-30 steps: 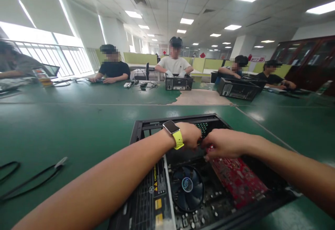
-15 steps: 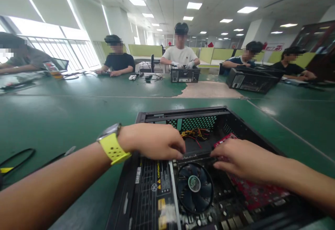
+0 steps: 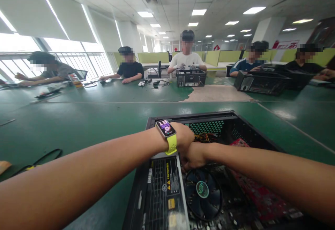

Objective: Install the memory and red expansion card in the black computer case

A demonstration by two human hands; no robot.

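An open black computer case [image 3: 244, 123] lies on its side before me. My left hand [image 3: 185, 134], with a smartwatch [image 3: 166, 128] on a yellow-green strap, reaches over the power supply [image 3: 159, 181]. Its fingers are hidden behind my other hand. My right hand [image 3: 195, 155] is closed, with curled fingers pointing down by the power supply's inner edge. What it holds, if anything, is hidden. Just below the hands sits the black CPU fan [image 3: 202, 195]. A red circuit board [image 3: 264, 195] lies to the right, partly under my right forearm. Yellow and red wires [image 3: 206, 137] lie behind the hands.
A black cable [image 3: 49, 156] rests on the green table [image 3: 110, 111] at left. Several people sit along the far side. Two other computer cases [image 3: 191, 78] stand there, one at centre and another case [image 3: 261, 83] at right.
My right hand has moved left from above the red board to meet my left hand. My left hand has shifted slightly right and turned, showing the watch face. The view has shifted.
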